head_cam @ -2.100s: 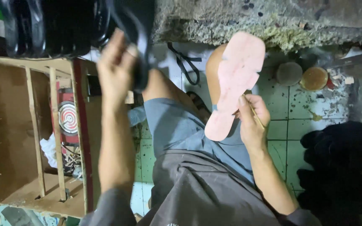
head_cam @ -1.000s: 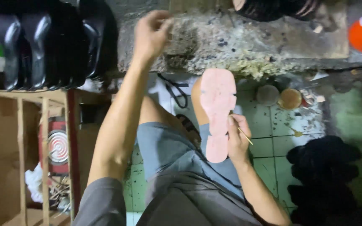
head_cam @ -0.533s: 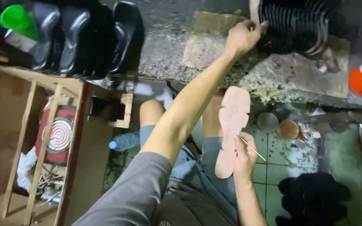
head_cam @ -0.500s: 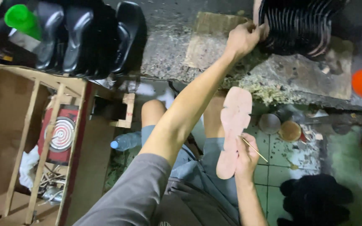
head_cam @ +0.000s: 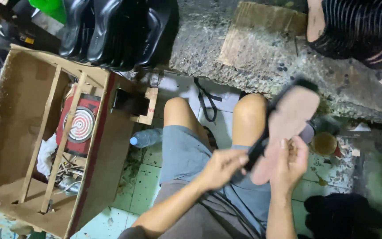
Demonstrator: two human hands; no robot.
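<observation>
My right hand holds a pink shoe insole upright over my right knee. My left hand grips a thin black sole piece and presses it against the left edge of the pink insole. Both pieces are blurred by motion. I sit on the floor with bare knees and grey shorts.
A wooden crate with a red round heater stands at left. Black soles lean at the top left; another black stack sits top right on a concrete ledge. A plastic bottle, a glue tin and scissors lie on the tiled floor.
My left hand reached up to the black stack on the ledge, then came back down with a black sole piece, now held against the pink insole.
</observation>
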